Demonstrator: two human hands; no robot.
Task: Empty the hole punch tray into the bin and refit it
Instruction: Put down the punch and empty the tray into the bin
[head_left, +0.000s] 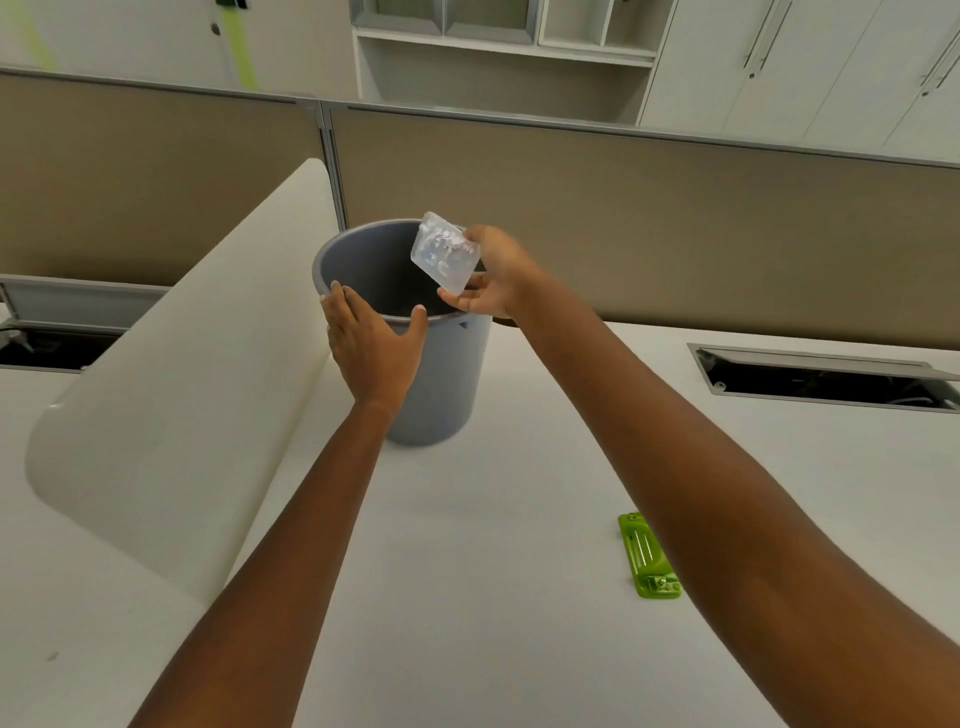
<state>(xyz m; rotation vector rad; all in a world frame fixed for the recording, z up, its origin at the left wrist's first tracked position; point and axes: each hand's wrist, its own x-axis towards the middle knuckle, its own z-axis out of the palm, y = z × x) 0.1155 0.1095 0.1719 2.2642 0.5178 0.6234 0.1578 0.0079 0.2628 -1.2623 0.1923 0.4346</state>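
Note:
A grey round bin (447, 384) stands on the white desk (493, 597). My left hand (371, 348) grips its near rim, thumb over the edge. My right hand (496, 275) holds a clear plastic hole punch tray (444, 253) tilted over the bin's opening, with white paper bits inside it. The green hole punch (647, 558) lies flat on the desk to the right, partly hidden behind my right forearm.
A white curved divider panel (171, 405) rises at the left, touching the bin's side. Brown partition screens (649, 218) close off the back. An open cable hatch (826, 376) sits in the desk at the right; another is at far left.

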